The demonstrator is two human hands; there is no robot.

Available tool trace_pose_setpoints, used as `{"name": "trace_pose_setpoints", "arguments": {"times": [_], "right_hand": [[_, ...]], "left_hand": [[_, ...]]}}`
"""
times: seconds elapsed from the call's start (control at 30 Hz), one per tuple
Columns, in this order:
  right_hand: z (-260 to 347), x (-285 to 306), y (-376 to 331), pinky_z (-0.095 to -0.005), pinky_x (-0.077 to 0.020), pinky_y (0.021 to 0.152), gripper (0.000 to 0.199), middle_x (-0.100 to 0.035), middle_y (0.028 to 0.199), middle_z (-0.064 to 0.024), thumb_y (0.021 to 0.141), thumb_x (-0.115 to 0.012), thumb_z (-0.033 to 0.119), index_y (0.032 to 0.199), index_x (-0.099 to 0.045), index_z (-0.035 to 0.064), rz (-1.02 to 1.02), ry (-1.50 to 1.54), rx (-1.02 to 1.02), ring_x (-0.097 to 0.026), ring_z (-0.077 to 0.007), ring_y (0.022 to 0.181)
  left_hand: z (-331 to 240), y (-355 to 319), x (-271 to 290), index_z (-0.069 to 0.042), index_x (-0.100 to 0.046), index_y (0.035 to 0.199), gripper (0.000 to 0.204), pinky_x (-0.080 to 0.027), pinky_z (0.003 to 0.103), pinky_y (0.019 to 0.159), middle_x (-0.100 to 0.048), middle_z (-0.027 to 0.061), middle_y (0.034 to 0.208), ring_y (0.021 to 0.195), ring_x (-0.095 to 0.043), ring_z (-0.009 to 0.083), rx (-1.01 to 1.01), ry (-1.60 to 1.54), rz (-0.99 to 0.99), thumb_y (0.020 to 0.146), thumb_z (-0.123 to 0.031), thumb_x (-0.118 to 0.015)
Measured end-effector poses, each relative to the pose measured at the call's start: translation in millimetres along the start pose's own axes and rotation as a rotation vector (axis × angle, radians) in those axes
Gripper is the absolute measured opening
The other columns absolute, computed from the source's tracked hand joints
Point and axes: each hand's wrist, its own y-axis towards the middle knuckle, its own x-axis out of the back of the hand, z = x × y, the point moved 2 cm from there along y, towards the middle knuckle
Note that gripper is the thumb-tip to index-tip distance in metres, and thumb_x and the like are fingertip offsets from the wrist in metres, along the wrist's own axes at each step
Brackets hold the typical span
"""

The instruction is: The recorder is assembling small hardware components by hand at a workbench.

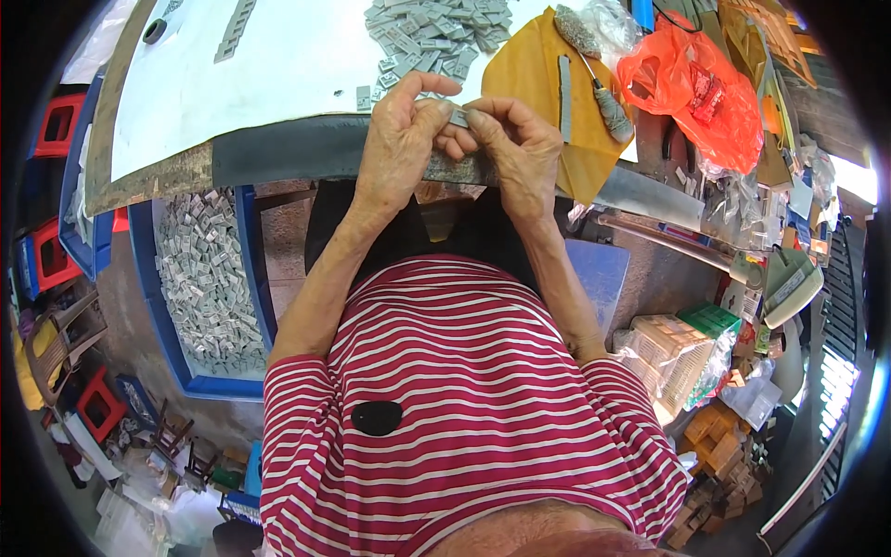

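Pinching a small plate [458,118] (gray, rectangular) between left hand [392,141] and right hand [525,160] at the near edge of the tabletop [288,150].

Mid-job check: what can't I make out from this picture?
- Head view: full outline and underside of the small grey piece, covered by fingers of the left hand and right hand.
- Head view: far end of the grey pile, cut off by the top edge.
- Head view: fine detail on the loose pieces in the blue tray, too small.
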Motion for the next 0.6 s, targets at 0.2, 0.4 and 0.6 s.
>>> {"name": "trace_pose_setpoints", "arguments": {"times": [0.2, 0.4, 0.6], "right_hand": [[-4.0, 2.0, 0.5, -0.0149, -0.0357, 0.050, 0.009, -0.055, 0.066, 0.0037, 0.079, -0.061, 0.003, 0.086, -0.061, -0.0026, 0.016, 0.057, -0.036, -0.046, 0.0000, 0.058], [-7.2, -1.6, -1.2, -0.0147, -0.0317, 0.047, 0.005, -0.051, 0.061, 0.0050, 0.078, -0.061, 0.002, 0.082, -0.061, -0.0014, -0.039, -0.067, 0.019, -0.040, 0.0007, 0.052], [-12.9, -1.2, 3.0, -0.0149, -0.0313, 0.045, 0.005, -0.048, 0.058, 0.0051, 0.077, -0.061, 0.001, 0.082, -0.060, -0.0010, -0.051, 0.011, 0.007, -0.039, 0.0003, 0.051]], "left_hand": [[0.4, -0.8, -3.0, 0.004, -0.049, 0.099, 0.016, -0.045, 0.019, 0.053, -0.057, 0.0081, 0.066, 0.056, -0.054, 0.0091, -0.008, -0.013, -0.007, 0.086, -0.003, -0.042], [5.3, -1.3, -0.8, 0.002, -0.048, 0.105, 0.020, -0.047, 0.020, 0.059, -0.059, 0.0073, 0.073, 0.063, -0.056, 0.0097, 0.001, 0.063, 0.030, 0.089, -0.010, -0.044], [6.5, 2.6, -0.5, 0.003, -0.047, 0.105, 0.020, -0.047, 0.020, 0.060, -0.058, 0.0070, 0.073, 0.063, -0.056, 0.0092, 0.013, 0.047, 0.019, 0.089, -0.009, -0.043]]}}
